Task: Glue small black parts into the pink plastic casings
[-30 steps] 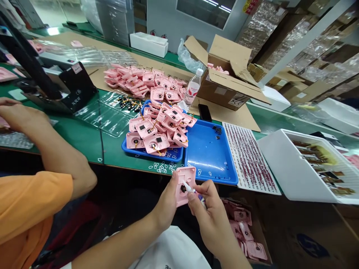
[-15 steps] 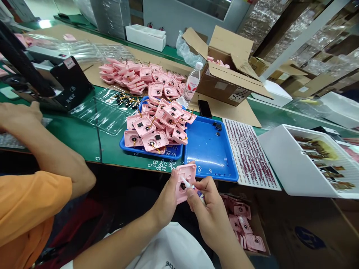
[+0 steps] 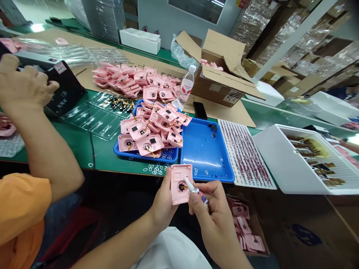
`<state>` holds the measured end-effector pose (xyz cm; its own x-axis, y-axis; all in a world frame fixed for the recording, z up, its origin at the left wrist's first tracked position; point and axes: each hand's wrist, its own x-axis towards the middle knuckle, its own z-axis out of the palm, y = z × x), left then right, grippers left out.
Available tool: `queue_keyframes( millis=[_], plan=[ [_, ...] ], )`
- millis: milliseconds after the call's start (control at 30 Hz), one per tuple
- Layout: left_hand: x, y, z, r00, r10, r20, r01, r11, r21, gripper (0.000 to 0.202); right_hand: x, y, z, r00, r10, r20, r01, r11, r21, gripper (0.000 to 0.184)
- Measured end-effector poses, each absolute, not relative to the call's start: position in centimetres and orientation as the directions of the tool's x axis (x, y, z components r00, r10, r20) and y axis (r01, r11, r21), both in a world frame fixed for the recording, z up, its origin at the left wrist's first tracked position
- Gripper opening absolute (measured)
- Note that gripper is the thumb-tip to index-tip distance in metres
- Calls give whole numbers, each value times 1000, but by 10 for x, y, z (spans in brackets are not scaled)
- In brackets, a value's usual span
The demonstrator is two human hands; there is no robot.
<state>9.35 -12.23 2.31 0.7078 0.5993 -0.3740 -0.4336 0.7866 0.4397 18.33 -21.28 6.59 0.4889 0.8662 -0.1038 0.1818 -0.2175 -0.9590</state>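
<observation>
My left hand (image 3: 163, 203) grips a pink square plastic housing (image 3: 179, 184) by its left edge, holding it upright in front of me below the table edge. My right hand (image 3: 211, 213) pinches a small glue tube (image 3: 196, 190) whose white nozzle touches the round opening in the housing. Just beyond lie two blue trays: the left blue tray (image 3: 140, 155) is heaped with pink housings (image 3: 153, 127), the right blue tray (image 3: 206, 149) holds a few small black parts.
A co-worker in an orange sleeve (image 3: 19, 216) sits at my left, a hand (image 3: 21, 86) raised by a black device (image 3: 64, 87). A white foam tray (image 3: 283, 164), a sheet of thin parts (image 3: 244, 153), a bottle (image 3: 186, 85), a phone (image 3: 199, 110), an open carton (image 3: 221, 80) and a box of pink housings (image 3: 246, 231) surround me.
The glue tube's nozzle stays on the housing while both my hands shift slightly. The co-worker's hand has lifted from the table up towards the black device.
</observation>
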Motion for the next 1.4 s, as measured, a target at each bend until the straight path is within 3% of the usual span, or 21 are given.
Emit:
queue_keyframes(
  millis=[200, 567, 1000, 1067, 1167, 1400],
  plan=[
    [106, -113, 25, 706, 521, -479, -399, 852, 339, 64, 204, -202, 72, 471, 882, -18, 358, -210, -910, 24],
    [138, -97, 20, 790, 429, -439, -386, 903, 188, 52, 245, -174, 88, 437, 885, -161, 348, -331, -877, 26],
    [165, -73, 13, 736, 381, -560, -341, 923, 180, 48, 292, -142, 81, 528, 832, -169, 406, -423, -810, 15],
    [169, -68, 14, 724, 374, -580, -332, 925, 183, 50, 314, -132, 78, 562, 817, -128, 470, -443, -763, 22],
    [172, -63, 17, 706, 380, -597, -326, 923, 202, 52, 359, -105, 70, 640, 766, -52, 601, -542, -587, 29],
    [171, -61, 17, 701, 413, -581, -337, 910, 241, 52, 425, -23, 25, 720, 689, -84, 635, -703, -321, 15]
  ],
)
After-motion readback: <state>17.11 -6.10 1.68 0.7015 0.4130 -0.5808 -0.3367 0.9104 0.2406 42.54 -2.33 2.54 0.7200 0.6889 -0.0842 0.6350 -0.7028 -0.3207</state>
